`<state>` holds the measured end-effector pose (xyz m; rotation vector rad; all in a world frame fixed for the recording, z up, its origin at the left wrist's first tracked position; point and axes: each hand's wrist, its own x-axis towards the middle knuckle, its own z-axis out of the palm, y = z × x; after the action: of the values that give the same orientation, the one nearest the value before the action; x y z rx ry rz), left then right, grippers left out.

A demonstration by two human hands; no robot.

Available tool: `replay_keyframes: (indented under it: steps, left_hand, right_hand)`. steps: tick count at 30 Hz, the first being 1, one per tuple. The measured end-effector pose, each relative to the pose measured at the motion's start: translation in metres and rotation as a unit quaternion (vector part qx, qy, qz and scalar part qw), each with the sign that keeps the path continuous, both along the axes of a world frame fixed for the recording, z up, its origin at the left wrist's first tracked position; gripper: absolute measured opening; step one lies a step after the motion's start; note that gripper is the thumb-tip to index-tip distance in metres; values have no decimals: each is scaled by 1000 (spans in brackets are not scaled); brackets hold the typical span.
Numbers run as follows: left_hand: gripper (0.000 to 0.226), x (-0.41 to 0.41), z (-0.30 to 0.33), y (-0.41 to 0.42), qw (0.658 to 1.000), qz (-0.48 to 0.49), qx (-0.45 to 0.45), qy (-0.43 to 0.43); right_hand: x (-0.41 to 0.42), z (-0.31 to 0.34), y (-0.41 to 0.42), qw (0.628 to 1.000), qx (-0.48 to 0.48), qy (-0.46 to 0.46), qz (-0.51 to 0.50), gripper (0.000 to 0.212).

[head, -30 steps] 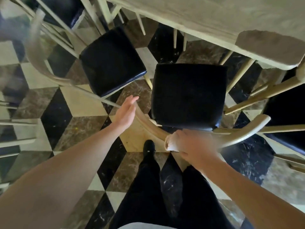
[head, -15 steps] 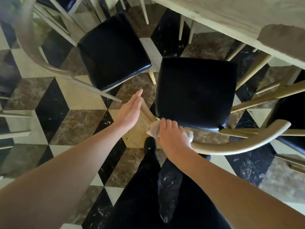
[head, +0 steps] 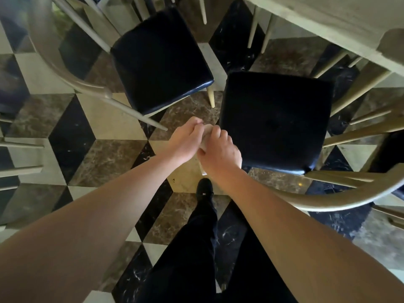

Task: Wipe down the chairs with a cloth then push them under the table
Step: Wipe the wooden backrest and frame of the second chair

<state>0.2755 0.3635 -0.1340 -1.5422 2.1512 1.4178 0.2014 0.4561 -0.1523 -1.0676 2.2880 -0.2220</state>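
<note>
The near chair has a black padded seat (head: 275,121) and a curved pale wooden backrest (head: 328,200) that runs under my right forearm. My two hands meet at the left end of that backrest. My right hand (head: 220,152) grips a white cloth (head: 207,130) wrapped over the rail end. My left hand (head: 185,143) has its fingers curled onto the same cloth from the left. Most of the cloth is hidden by both hands. A second chair with a black seat (head: 161,57) stands to the left, turned at an angle.
The pale table top (head: 328,20) fills the upper right, with the near chair's seat just short of its edge. The second chair's curved backrest (head: 65,68) arcs at the left. More chair rails (head: 19,145) show at both sides. My black shoe (head: 204,189) stands on the chequered marble floor.
My right hand slid the cloth leftward along the backrest to its end. My left hand, held flat beside the rail before, closed onto the cloth. The view shifted closer to the chairs.
</note>
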Motion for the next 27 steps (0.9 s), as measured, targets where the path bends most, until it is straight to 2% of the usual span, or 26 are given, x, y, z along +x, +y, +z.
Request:
replay_keyframes:
  steps: [3, 7, 11, 14, 17, 19, 22, 27]
  left_hand:
    - [41, -2, -4, 15, 997, -48, -63, -15]
    - [40, -6, 0, 34, 976, -143, -164, -24]
    - [44, -4, -5, 62, 970, -171, -145, -90]
    - [45, -3, -10, 78, 970, -139, -156, -125]
    - [46, -4, -10, 98, 965, -87, -198, -146]
    - [48, -7, -10, 115, 954, -112, -229, -160]
    - [54, -20, -10, 150, 943, -169, -224, -181]
    - [57, -38, -17, 184, 945, -161, -185, -215]
  right_hand:
    - [-3, 4, 41, 998, 18, 13, 63, 72]
    - [-19, 15, 113, 987, 45, 46, 146, 73]
    - [-49, 24, 166, 970, 43, 60, 232, 75]
    - [-72, 28, 193, 955, 55, 67, 283, 79]
    - [-101, 32, 215, 947, 45, 81, 307, 83]
    - [-120, 28, 227, 944, 31, 87, 316, 84]
    - [-132, 24, 235, 931, 19, 93, 351, 79]
    - [-106, 27, 226, 927, 19, 101, 362, 64]
